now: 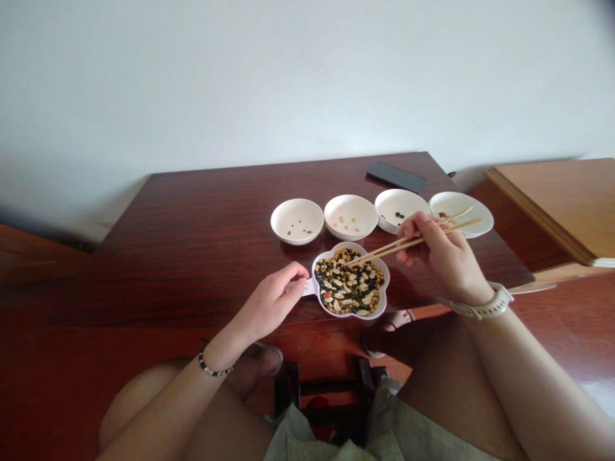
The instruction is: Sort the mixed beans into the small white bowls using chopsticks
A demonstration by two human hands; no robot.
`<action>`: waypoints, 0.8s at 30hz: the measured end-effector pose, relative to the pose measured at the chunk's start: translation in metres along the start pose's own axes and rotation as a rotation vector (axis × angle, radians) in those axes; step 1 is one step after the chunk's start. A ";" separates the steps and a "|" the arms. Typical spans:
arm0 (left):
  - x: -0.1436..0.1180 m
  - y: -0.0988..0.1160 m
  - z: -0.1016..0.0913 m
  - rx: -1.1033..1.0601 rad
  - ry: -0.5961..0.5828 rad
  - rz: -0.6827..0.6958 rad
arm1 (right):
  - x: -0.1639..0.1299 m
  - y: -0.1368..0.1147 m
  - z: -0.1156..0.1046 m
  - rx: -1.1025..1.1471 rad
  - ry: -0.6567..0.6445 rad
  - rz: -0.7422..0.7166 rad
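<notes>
Right hand (pixel 439 253): closed around chopsticks (pixel 413 241), tips in the mixed beans (pixel 350 288); should pinch one bean lightly
Left hand (pixel 273 301): fingers pinching the flower dish (pixel 379 304) handle; should steady it

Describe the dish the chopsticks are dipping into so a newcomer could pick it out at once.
On the dark wooden table, a row of four round white bowls sits near the far edge. Just in front of them lies the flower-shaped dish. Unlike the nearly empty bowls, it is heaped with mixed beans.
</notes>
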State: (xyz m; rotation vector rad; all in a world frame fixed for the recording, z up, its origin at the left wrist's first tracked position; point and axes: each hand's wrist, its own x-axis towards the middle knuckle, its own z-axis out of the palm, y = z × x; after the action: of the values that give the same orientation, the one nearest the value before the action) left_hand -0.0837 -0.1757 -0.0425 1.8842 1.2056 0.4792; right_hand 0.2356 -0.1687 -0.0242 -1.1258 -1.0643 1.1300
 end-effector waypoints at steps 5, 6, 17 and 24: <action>0.001 -0.003 0.000 -0.006 -0.011 0.009 | 0.001 0.002 -0.004 -0.011 -0.021 0.041; 0.001 -0.003 0.000 -0.006 -0.011 0.009 | 0.001 0.002 -0.005 -0.017 -0.029 0.040; 0.000 -0.004 -0.001 -0.008 -0.006 0.012 | 0.001 -0.002 -0.009 -0.087 0.009 -0.008; 0.001 -0.003 -0.001 -0.004 -0.010 0.010 | -0.001 -0.001 -0.005 -0.071 -0.053 0.039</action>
State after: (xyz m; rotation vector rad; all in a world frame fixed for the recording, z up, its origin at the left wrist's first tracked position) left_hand -0.0851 -0.1739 -0.0445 1.8881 1.1880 0.4769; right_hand 0.2402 -0.1705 -0.0239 -1.1820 -1.1357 1.1665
